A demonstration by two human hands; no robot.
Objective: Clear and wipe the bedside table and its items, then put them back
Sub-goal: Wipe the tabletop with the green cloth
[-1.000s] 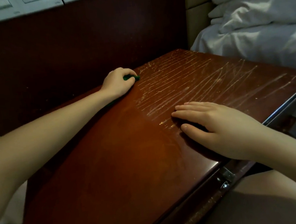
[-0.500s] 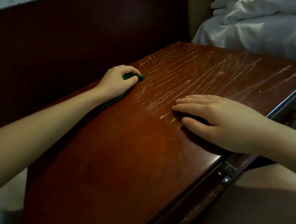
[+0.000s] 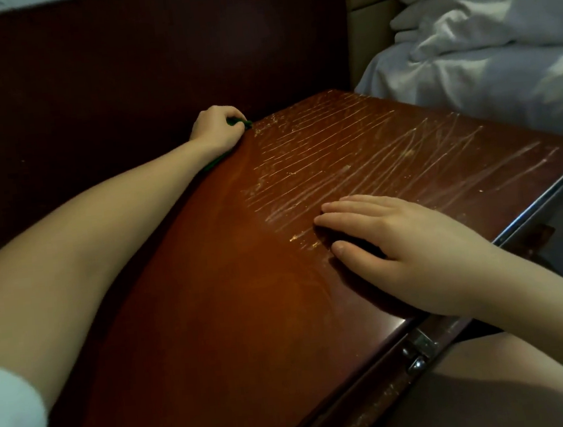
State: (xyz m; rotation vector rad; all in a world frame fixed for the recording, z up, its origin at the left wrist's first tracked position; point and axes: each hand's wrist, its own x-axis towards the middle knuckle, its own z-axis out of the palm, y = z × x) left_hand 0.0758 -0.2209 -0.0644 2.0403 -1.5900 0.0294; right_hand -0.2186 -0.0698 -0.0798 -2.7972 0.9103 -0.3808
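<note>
Over at the back-left edge of the worktop (image 3: 215, 323), right where the wood is meeting the dark wall panel (image 3: 122, 73), the left hand (image 3: 218, 128) is gripping a green cloth (image 3: 242, 123). Its fingers are curling tightly round it, so only a sliver of green is peeking out past the knuckles, with another strip showing under the wrist. The cloth is lying against the surface beneath the hand. The left forearm is stretching across the near-left side of the top, and a white sleeve (image 3: 7, 412) is showing in the bottom-left corner.

Now the right hand (image 3: 404, 249): it is lying palm-down on the wood near the front edge, well apart from the left hand. Its fingers are lying straight and close together, thumb spread out, holding nothing. The fingertips are pointing left and touching the near end of a wide patch of pale streaks (image 3: 354, 158), which is running across the right half of the reddish-brown surface. The left half is looking smooth and glossy.

Below the front edge, just under the right wrist, a small metal latch (image 3: 419, 351) is catching the light. Past the far-right side of the worktop, a bed (image 3: 485, 90) with rumpled white bedding is sitting just beside it, and a beige padded headboard (image 3: 371, 15) is rising behind.
</note>
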